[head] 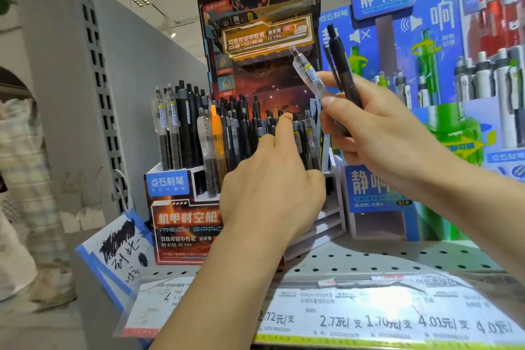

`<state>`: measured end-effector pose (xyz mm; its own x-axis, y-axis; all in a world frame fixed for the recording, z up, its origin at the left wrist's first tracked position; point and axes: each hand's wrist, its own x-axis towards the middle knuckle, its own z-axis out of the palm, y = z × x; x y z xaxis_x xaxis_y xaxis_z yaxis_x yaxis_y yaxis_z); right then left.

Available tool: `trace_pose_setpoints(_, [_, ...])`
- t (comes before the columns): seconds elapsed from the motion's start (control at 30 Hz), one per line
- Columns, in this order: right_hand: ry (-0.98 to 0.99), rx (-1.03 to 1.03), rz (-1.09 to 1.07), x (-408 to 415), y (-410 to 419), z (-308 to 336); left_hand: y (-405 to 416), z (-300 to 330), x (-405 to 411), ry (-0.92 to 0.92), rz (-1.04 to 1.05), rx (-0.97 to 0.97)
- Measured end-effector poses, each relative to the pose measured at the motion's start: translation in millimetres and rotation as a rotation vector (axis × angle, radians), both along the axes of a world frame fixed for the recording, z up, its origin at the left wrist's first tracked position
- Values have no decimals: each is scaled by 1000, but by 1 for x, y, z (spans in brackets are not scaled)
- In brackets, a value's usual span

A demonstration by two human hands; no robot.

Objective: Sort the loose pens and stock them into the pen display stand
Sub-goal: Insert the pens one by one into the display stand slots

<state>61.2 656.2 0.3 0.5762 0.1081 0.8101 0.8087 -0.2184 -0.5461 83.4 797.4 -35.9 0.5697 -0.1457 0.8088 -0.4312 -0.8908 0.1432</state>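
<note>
The pen display stand (176, 224) is an orange-and-black cardboard box with a tall backboard, standing on a perforated shelf. Several black, grey and clear pens (187, 128) stand upright in its slots, along with one orange pen (215, 133). My left hand (272, 187) reaches into the middle rows, its index finger resting on the pen tops and the other fingers among the pens. My right hand (377, 133) is raised to the right of the stand, holding a clear pen (308, 72) and a black pen (342, 65) pointing up and left.
A blue pen display (377, 187) with white and green pens stands right of the stand. Price labels (369, 318) line the shelf's front edge. A handwritten card (119, 253) leans at the left. A grey perforated panel (96, 88) and a person's leg (25, 179) are farther left.
</note>
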Motion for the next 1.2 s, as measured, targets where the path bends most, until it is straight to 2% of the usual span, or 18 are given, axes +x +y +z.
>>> trace_pose_setpoints(0.3, [-29,-3,-59,3,-2,-2,-1,-2,6,-16,-40,-38])
trace_pose_setpoints(0.4, [-36,-11,-55,5,-2,-1,-1,-2,5,-120,-71,-140])
trace_pose_setpoints(0.47, [-36,-11,-48,7,-2,-2,1,-4,2,-257,-180,-285])
trace_pose_setpoints(0.57, [-76,-58,-73,8,-2,-4,10,-6,-4,-415,-485,-560])
trace_pose_setpoints(0.67, [-158,-227,-164,8,-1,-9,16,-7,-5,-428,-690,-788])
trace_pose_setpoints(0.73, [-206,-339,-171,5,3,-12,18,-7,-5,-423,-708,-804])
trace_pose_setpoints(0.83, [-235,-417,-163,2,6,-15,18,-9,-5,-455,-663,-725])
trace_pose_setpoints(1.07, [-212,-358,-140,0,10,-16,18,-9,-9,-480,-752,-786])
trace_pose_setpoints(1.2, [-236,-131,-181,4,7,-12,21,-7,-12,-537,-873,-890])
